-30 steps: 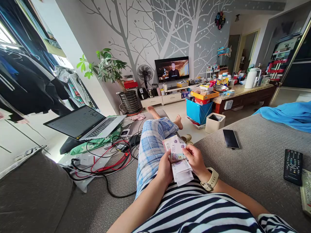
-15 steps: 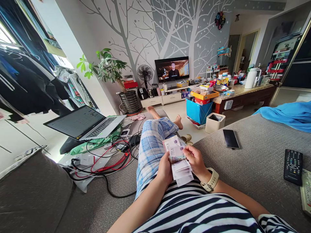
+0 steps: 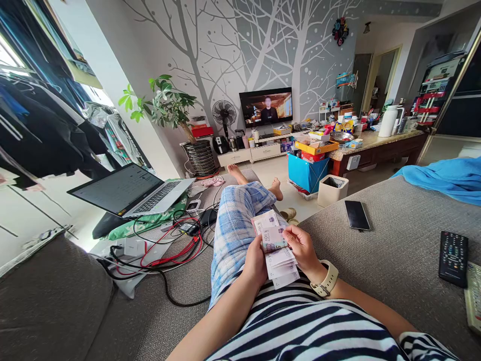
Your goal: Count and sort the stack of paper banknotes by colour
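Note:
Over my lap, my left hand (image 3: 256, 259) is closed around a bundle of purplish banknotes (image 3: 281, 264), its thumb lying on their left edge. My right hand (image 3: 301, 245), with a pale watch on the wrist, pinches the right edge of the top banknote (image 3: 273, 237), which shows a 5. Several note ends fan downward below my fingers toward the striped shirt (image 3: 300, 321). More notes (image 3: 265, 221) stick out above, against the blue plaid trousers (image 3: 233, 220). Part of the bundle is hidden behind my fingers.
On the couch to my right lie a phone (image 3: 356, 215), a black remote (image 3: 453, 258) and a blue cloth (image 3: 447, 178). An open laptop (image 3: 131, 193) and tangled cables (image 3: 180, 255) are at my left. A bin (image 3: 332, 190) stands beyond the couch edge.

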A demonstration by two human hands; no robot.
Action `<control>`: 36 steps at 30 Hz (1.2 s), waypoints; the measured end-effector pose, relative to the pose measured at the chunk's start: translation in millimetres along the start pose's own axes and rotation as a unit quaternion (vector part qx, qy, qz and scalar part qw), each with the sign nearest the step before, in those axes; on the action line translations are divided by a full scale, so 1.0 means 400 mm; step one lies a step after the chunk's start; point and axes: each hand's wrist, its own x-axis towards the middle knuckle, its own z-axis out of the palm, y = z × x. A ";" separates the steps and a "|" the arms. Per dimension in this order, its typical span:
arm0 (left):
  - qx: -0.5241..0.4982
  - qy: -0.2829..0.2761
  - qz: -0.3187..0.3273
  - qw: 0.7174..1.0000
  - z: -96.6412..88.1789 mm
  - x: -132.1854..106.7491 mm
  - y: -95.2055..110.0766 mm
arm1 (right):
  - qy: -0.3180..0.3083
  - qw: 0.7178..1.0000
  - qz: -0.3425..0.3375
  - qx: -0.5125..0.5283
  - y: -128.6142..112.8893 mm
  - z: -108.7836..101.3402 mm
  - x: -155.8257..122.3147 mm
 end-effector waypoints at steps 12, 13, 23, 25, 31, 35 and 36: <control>-0.006 -0.023 -0.039 0.999 -0.017 0.000 0.001 | -0.027 0.999 -0.007 0.033 -0.011 -0.002 -0.002; -0.006 -0.022 -0.033 0.999 -0.016 0.000 0.001 | -0.027 0.999 -0.009 0.035 -0.010 -0.001 -0.001; 0.019 -0.008 -0.027 0.999 -0.015 0.002 0.001 | 0.034 0.999 0.028 0.017 0.017 0.001 0.013; 0.027 -0.002 -0.008 1.000 -0.014 0.002 0.001 | 0.046 0.998 0.044 0.024 0.023 0.002 0.017; 0.043 0.007 0.031 0.999 -0.012 0.002 -0.002 | 0.059 0.997 0.032 -0.023 0.036 -0.003 0.022; 0.029 0.001 0.030 0.999 -0.015 0.003 -0.004 | 0.046 0.998 0.022 -0.037 0.040 -0.006 0.020; 0.029 -0.001 0.030 0.999 -0.016 0.004 -0.004 | 0.046 0.998 0.022 -0.038 0.041 -0.006 0.019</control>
